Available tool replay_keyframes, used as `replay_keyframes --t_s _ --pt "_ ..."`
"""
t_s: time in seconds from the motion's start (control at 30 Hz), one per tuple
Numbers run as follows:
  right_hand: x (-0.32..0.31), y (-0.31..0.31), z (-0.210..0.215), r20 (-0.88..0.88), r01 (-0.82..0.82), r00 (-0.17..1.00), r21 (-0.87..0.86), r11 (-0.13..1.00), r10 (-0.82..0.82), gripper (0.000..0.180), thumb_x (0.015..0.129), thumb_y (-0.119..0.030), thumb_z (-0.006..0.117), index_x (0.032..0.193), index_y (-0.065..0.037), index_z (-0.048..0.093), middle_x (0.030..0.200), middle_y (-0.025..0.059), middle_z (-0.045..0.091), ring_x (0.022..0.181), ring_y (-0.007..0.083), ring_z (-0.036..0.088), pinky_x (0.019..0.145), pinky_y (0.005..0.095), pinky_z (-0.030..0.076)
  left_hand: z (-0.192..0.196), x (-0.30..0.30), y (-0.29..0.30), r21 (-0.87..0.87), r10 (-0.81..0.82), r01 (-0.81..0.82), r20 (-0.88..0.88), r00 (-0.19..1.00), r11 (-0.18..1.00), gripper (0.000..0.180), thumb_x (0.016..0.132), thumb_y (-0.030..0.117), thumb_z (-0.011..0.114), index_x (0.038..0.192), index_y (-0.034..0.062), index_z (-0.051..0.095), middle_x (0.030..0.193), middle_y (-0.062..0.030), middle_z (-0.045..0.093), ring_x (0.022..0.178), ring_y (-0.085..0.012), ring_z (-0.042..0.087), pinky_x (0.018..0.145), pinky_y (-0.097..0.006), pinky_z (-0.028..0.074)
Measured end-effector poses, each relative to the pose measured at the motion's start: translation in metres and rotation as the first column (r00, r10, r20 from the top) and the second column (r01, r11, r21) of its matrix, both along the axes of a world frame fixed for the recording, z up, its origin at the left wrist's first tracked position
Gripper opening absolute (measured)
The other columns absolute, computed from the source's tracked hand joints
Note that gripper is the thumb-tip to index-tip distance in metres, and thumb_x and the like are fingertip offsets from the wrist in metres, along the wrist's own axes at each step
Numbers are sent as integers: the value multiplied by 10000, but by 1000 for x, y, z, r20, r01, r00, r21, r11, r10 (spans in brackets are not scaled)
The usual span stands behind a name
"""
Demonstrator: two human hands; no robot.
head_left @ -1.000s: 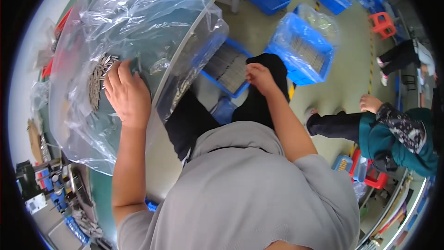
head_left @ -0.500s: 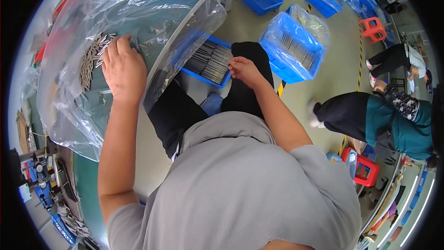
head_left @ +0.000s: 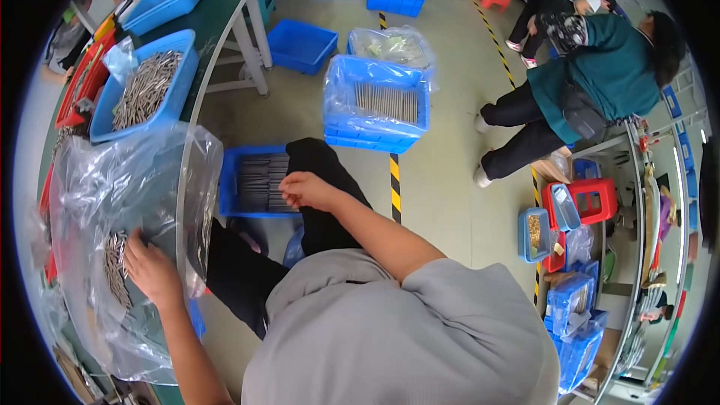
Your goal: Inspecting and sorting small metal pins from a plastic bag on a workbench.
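My left hand [head_left: 152, 268] lies on the clear plastic sheet [head_left: 146, 206] spread over the green table. Its fingers are stretched out, and the fingertips touch the edge of a loose pile of short metal pins [head_left: 115, 274]. Above my knee, my right hand [head_left: 307, 190] has its fingers curled and pinched together at the right edge of a blue crate [head_left: 229, 184]. Whatever sits between those fingertips is too small to make out. Packed rows of slim metal pins [head_left: 259, 176] fill that crate, dark on the left and lighter on the right.
A blue tub [head_left: 189, 67] heaped with metal pins stands farther up the table. Ahead on the floor is a plastic-lined blue crate [head_left: 375, 135] with upright pins, near an empty-looking blue bin [head_left: 300, 41]. To the right a person [head_left: 615, 60] stands beside shelving and red stools [head_left: 596, 206].
My view has swung, so the table and crates sit lower and farther left, and more of the room shows. Both hands stay by the same pin pile and crate. The person at right has shifted.
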State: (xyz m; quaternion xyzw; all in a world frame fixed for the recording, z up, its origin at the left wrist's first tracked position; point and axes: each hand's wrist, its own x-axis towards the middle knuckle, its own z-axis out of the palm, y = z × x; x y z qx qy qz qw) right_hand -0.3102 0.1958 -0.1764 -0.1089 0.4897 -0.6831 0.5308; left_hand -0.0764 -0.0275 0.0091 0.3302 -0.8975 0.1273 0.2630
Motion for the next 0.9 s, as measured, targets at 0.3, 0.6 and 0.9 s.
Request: replay_keyframes --t_s 0.3,0.6,0.9 --pt "-7 -18 -15 -43 2 999 -55 999 -4 122 816 -101 615 912 -33 585 767 57 597 641 141 583 571 273 499 0 11 -14 46 -44 44 13 999 998 299 815 83 531 1109 25 530 999 -143 588 972 -332 531 865 -417 396" --pt "-38 -118 186 -678 245 594 -359 901 -432 153 855 -181 602 917 -42 587 726 8 582 622 80 540 536 208 420 51 15 36 109 -165 186 -176 971 977 260 743 104 657 985 43 584 1038 -152 565 939 -340 535 807 -429 425" --pt "-86 -197 144 135 168 978 -40 985 -161 489 797 -330 691 1109 0 509 1063 144 545 932 283 537 808 477 482 145 130 50 104 254 878 -967 -21 468 285 920 117 444 1116 -80 505 723 -83 496 704 -192 455 697 -306 380"
